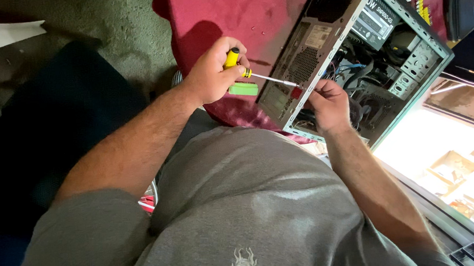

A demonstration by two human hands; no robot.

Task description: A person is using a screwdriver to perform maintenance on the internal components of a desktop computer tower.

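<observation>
My left hand (210, 73) is closed around the yellow and black handle of a screwdriver (255, 76). Its metal shaft points right, and the tip meets the rear panel of an open grey computer case (319, 38) beside a small red part (296, 92). My right hand (329, 105) grips the near edge of the case, fingers curled into the opening. Inside the case I see a power supply (373, 22), cables and a fan. A small green block (243, 88) lies just under my left hand.
The case lies on a maroon cloth (223, 12) spread over a rough concrete floor (112, 25). A dark blue shape (42, 124) fills the left. A black ribbed object (473, 244) is at the bottom right, and a black item (467, 0) at the top right.
</observation>
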